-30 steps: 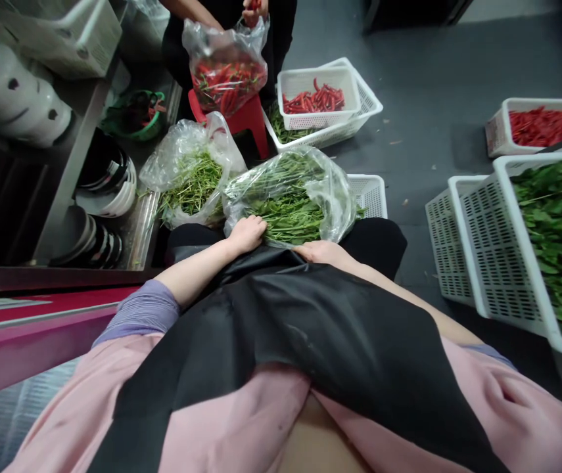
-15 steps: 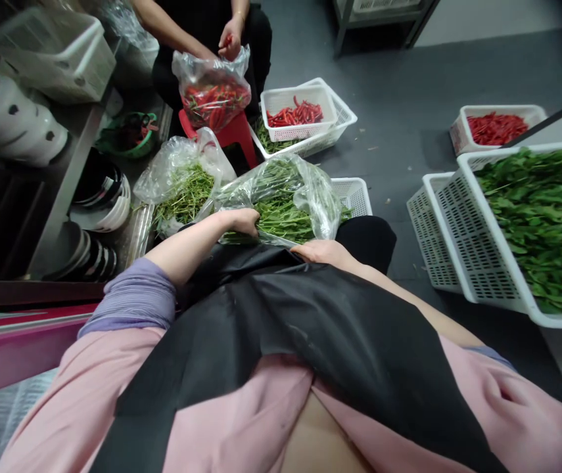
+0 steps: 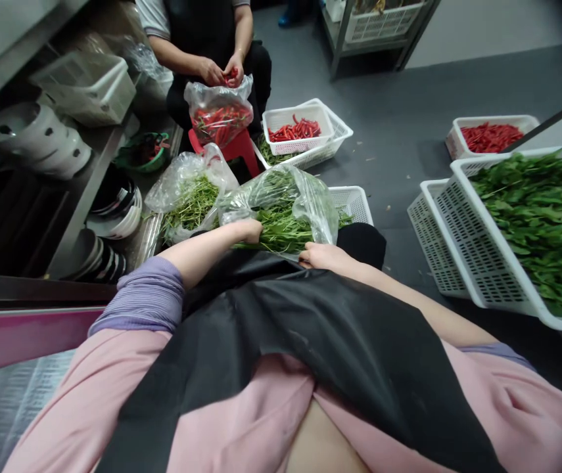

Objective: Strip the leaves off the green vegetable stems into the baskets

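Note:
A clear plastic bag point(image 3: 317, 200) of leafy green stems point(image 3: 285, 226) lies in front of my lap. My left hand point(image 3: 250, 230) is closed at the left side of the stems; what its fingers grip is hidden. On the right, my right hand point(image 3: 321, 255) has its fingers curled at the bag's near edge, and what is between them is too small to make out. Left of this bag stands another clear bag point(image 3: 162, 190) with thin green stems point(image 3: 192, 200). A white basket point(image 3: 359, 197) shows behind the bag's right side.
Across from me, a person's hands point(image 3: 226, 71) hold red chillies above a bag of chillies point(image 3: 221, 125) on a red stool point(image 3: 248, 150). White baskets point(image 3: 332, 141) stand beyond, a large basket of greens point(image 3: 495, 240) at right. Metal shelving point(image 3: 96, 177) with stacked bowls is at left.
The view has tilted up slightly. My right hand's fingers are more curled at the bag edge, and more leaves show between my hands. The person opposite has brought both hands together.

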Motion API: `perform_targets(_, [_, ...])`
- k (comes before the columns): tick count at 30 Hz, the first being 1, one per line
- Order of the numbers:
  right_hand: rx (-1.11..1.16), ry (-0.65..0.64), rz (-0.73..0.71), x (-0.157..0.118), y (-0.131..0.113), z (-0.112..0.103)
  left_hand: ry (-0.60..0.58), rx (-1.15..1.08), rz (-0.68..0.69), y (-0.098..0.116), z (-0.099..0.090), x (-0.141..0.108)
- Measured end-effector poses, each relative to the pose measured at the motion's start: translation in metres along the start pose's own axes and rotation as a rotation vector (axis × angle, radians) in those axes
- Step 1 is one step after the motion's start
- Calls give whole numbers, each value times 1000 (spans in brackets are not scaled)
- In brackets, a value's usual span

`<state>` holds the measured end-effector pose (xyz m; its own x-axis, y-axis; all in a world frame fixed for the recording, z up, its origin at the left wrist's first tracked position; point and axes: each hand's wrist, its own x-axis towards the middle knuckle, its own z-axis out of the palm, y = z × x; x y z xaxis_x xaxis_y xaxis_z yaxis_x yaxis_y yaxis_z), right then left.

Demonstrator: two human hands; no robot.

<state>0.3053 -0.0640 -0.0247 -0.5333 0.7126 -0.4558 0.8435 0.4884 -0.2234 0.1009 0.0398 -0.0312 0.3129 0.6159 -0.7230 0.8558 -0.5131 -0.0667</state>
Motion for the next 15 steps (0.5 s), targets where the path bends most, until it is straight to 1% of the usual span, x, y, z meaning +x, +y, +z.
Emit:
perform_targets(2, [10,6,-7,0,2,-2,23,-26,-7,-6,-18,-5])
perform_targets(6, [77,47,-33,1,8,-5,-67,-183,17,-28,-58,-19])
perform_targets(10, [139,76,-15,1,18,-8,-35,-164,51,-41,-94,-43])
perform_targets(13, [135,56,64,0,24,-6,-32,-146,16,-47,-108,-61])
perform_targets(15, [116,22,66,0,23,-7,2,-186,-5,-50,-109,-66])
